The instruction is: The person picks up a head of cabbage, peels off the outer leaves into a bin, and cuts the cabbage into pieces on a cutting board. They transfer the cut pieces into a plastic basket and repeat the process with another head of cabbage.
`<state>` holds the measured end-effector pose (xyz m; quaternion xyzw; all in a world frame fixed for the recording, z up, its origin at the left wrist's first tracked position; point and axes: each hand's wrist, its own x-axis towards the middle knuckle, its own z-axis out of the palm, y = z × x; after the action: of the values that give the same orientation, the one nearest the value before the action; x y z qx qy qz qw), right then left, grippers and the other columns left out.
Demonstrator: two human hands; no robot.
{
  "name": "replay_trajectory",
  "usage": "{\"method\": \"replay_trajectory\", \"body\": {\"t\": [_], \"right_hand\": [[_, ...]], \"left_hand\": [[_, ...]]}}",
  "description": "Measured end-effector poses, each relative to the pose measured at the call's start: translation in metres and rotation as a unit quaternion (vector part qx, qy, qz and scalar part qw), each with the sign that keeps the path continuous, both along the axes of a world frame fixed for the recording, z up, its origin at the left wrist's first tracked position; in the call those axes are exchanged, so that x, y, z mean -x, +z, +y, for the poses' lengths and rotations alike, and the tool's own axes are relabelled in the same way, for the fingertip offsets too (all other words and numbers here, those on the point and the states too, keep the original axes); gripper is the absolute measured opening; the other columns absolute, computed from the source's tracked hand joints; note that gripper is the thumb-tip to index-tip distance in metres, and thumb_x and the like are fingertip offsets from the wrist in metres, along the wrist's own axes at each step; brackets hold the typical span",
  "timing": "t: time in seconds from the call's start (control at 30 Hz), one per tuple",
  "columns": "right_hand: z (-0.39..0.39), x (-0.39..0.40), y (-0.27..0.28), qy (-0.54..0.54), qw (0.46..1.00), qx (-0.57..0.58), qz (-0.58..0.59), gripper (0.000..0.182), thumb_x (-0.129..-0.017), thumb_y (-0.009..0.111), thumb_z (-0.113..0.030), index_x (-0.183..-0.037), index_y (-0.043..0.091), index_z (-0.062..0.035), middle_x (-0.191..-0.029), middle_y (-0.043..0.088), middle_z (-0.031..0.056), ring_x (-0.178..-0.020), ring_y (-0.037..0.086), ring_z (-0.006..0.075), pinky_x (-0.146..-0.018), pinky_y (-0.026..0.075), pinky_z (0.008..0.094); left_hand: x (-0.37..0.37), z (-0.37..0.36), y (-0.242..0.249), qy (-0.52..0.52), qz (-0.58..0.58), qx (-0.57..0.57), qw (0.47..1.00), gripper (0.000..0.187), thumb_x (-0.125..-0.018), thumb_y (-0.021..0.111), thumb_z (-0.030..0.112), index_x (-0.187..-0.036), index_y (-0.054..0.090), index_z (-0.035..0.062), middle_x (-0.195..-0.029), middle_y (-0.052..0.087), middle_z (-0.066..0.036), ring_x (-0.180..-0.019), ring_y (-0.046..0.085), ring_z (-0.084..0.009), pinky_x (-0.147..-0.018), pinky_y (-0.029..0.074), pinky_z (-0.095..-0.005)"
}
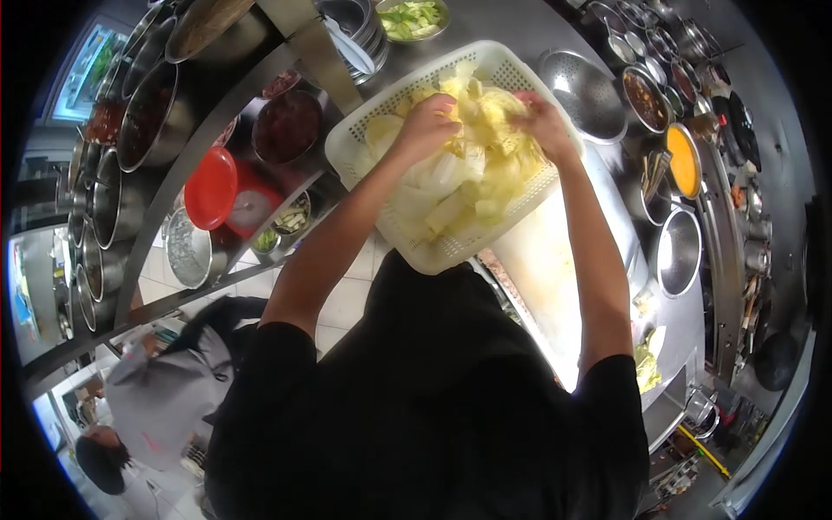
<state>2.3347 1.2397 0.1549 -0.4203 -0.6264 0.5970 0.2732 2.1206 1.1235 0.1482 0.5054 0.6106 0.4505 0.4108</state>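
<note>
A white perforated plastic basket (351, 156) sits tilted in front of me, full of cut pale yellow cabbage leaves (490, 121). My left hand (431, 127) is over the left part of the pile, fingers curled into the leaves. On the right side of the basket, my right hand (544, 128) closes around more leaves, its fingers slightly blurred. Between the two hands the cabbage is heaped loosely, with thicker white stem pieces (442, 173) nearer my body. The leaves hide some of my fingertips.
A metal colander (585, 95) stands right of the basket, beyond a brightly lit white cutting board (542, 260). A bowl of cut greens (414, 19) is at the back. Red bowls (211, 186) sit on a lower shelf at left. Another person (169, 390) is at lower left.
</note>
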Motion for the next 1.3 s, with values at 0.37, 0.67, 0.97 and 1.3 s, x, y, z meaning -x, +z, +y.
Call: {"method": "replay_trajectory", "body": {"t": [0.37,0.67,0.97,1.3], "right_hand": [[-0.018,-0.011,0.015,0.057,0.985,-0.113,0.118,0.034,-0.081,0.064,0.003,-0.112,0.056,-0.0075,-0.118,0.056,0.0058,-0.113,0.051,0.0183,-0.095,0.042,0.0316],[-0.013,0.017,0.004,-0.006,0.950,-0.304,-0.071,0.021,-0.086,0.065,-0.010,-0.105,0.062,-0.0006,-0.108,0.060,0.0101,-0.102,0.054,0.0206,-0.092,0.041,0.0318],[-0.066,-0.008,-0.018,0.211,0.824,-0.400,-0.341,0.070,-0.066,0.077,-0.011,-0.127,0.046,-0.0002,-0.133,0.040,0.0232,-0.123,0.042,0.0400,-0.102,0.039,0.0455],[-0.016,-0.028,-0.056,0.093,0.816,-0.437,-0.367,0.045,-0.075,0.058,-0.003,-0.120,0.054,0.0036,-0.126,0.052,0.0254,-0.123,0.042,0.0428,-0.106,0.033,0.0470]], "left_hand": [[-0.050,0.025,0.040,0.140,-0.110,-0.048,0.983,0.036,-0.066,0.066,-0.001,-0.102,0.059,0.0033,-0.097,0.063,-0.008,-0.093,0.060,-0.0184,-0.081,0.050,-0.0322],[-0.049,0.028,-0.017,0.146,-0.052,-0.080,0.985,0.055,-0.057,0.075,0.008,-0.107,0.055,0.0037,-0.107,0.058,-0.017,-0.103,0.055,-0.0313,-0.087,0.046,-0.0370],[0.008,-0.012,-0.049,0.159,0.101,-0.260,0.947,0.039,-0.066,0.061,-0.005,-0.103,0.056,0.0039,-0.105,0.056,-0.018,-0.108,0.051,-0.0345,-0.091,0.041,-0.0392],[0.022,-0.020,-0.079,0.159,0.026,-0.345,0.925,0.030,-0.080,0.058,0.008,-0.109,0.060,0.0029,-0.105,0.063,-0.013,-0.096,0.059,-0.0267,-0.088,0.045,-0.0417]]}}
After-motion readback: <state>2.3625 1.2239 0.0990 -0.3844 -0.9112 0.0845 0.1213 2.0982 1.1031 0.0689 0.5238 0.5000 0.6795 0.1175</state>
